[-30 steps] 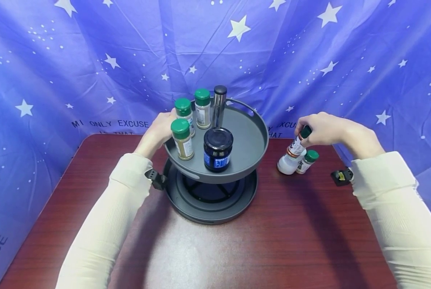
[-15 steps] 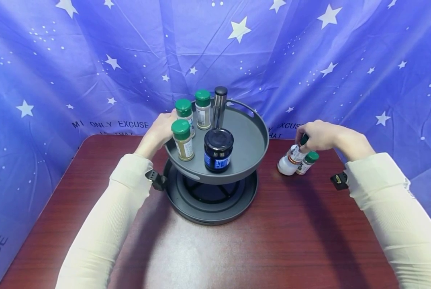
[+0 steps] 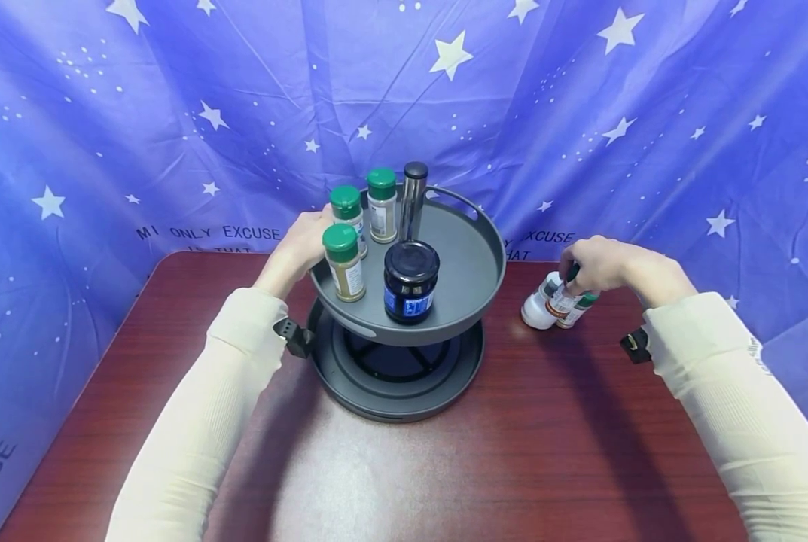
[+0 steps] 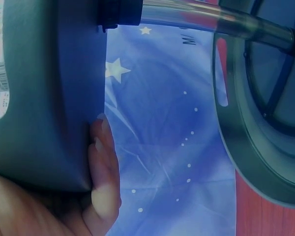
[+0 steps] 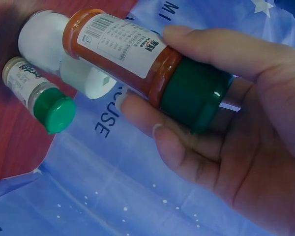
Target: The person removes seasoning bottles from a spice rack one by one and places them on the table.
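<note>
In the head view my left hand (image 3: 303,239) grips the left rim of the upper tray (image 3: 468,263) of a grey two-tier rack. The left wrist view shows its fingers (image 4: 104,182) curled under the tray's edge. To the right, my right hand (image 3: 600,263) holds a spice jar (image 5: 122,51) with orange-red contents by its dark green cap, tilted, above the table. Beside it on the table stand a white bottle (image 3: 538,310) and a smaller green-capped spice jar (image 5: 32,93).
On the upper tray stand three green-capped spice jars, the nearest (image 3: 343,263) at front left, and a dark jar (image 3: 410,282) with a black lid. A metal post (image 3: 413,197) rises behind it. The lower tray (image 3: 390,406) rests on the red-brown table (image 3: 512,459). A starry curtain (image 3: 532,113) hangs behind.
My right hand has lowered the spice jar toward the table, close to the white bottle and the smaller jar. The left hand has stayed on the tray's rim.
</note>
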Demonstrator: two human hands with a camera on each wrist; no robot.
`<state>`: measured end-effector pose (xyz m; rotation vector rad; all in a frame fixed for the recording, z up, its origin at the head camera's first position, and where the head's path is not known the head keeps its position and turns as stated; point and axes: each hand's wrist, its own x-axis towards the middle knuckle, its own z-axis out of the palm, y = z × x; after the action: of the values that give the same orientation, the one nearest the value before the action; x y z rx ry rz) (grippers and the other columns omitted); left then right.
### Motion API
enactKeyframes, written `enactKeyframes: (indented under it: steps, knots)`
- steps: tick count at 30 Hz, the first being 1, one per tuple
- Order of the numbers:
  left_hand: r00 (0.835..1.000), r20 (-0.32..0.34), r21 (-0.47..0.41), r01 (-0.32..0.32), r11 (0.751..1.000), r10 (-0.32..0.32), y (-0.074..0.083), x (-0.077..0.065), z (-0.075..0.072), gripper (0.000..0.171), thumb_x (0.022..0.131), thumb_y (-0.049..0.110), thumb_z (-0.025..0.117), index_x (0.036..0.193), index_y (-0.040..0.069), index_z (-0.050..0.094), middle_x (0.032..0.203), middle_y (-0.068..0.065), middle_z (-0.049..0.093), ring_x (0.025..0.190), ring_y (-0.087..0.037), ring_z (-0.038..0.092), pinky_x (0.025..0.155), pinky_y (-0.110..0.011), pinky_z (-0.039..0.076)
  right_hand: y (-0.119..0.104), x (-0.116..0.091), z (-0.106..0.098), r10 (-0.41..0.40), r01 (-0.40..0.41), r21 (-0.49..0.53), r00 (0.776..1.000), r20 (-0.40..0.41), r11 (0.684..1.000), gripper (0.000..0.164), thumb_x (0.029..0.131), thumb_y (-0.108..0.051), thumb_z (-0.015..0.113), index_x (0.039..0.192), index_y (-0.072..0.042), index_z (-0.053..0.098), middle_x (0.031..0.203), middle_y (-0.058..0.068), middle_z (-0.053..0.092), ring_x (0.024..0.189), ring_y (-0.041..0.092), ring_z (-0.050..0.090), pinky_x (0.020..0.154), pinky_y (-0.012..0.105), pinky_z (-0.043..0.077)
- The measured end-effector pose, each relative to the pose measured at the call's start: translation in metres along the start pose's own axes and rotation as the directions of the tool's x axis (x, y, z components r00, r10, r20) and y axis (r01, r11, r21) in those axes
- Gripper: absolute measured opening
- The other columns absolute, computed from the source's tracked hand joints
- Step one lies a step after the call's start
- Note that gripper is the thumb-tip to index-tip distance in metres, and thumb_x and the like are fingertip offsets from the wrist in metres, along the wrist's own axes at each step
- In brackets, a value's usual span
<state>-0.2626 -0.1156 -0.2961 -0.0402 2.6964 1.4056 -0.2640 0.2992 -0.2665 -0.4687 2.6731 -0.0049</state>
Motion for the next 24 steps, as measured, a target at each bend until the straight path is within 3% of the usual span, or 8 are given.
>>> enactKeyframes:
  steps: [7, 16, 24]
  knots:
    - [1.0, 0.002, 0.014, -0.007, 1.0, 0.007, 0.001, 0.0, 0.0, 0.059, 0.107, 0.04, 0.02, 0.143, 0.005, 0.05, 0.15, -0.017, 0.047, 0.142, -0.035, 0.041, 0.118, -0.05, 0.033, 0.004, 0.003, 0.004, -0.002, 0.002, 0.005, 1.0, 0.015, 1.0, 0.029, 0.082, -0.021, 0.077, 0.099, 0.0, 0.066, 0.09, 0.018, 0.068, 0.066, 0.019, 0.065, 0.06, 0.033, 0.053]
    - [1.0, -0.01, 0.025, -0.011, 1.0, 0.011, 0.003, -0.004, 0.0, 0.061, 0.106, 0.04, 0.018, 0.14, 0.004, 0.053, 0.148, -0.017, 0.05, 0.14, -0.034, 0.044, 0.116, -0.048, 0.035, 0.006, 0.004, 0.013, -0.019, 0.018, -0.035, 0.999, -0.034, 0.999, 0.028, 0.077, -0.019, 0.081, 0.093, 0.0, 0.068, 0.084, 0.014, 0.068, 0.07, 0.022, 0.062, 0.062, 0.036, 0.051]
    - [1.0, -0.003, 0.016, -0.014, 1.0, 0.015, 0.001, -0.002, 0.0, 0.06, 0.107, 0.041, 0.02, 0.143, 0.004, 0.05, 0.15, -0.018, 0.047, 0.142, -0.035, 0.042, 0.117, -0.048, 0.034, 0.006, 0.005, 0.017, -0.007, 0.006, 0.036, 1.0, 0.029, 0.999, 0.027, 0.073, -0.009, 0.073, 0.097, 0.002, 0.068, 0.084, 0.012, 0.069, 0.068, 0.019, 0.063, 0.059, 0.03, 0.053]
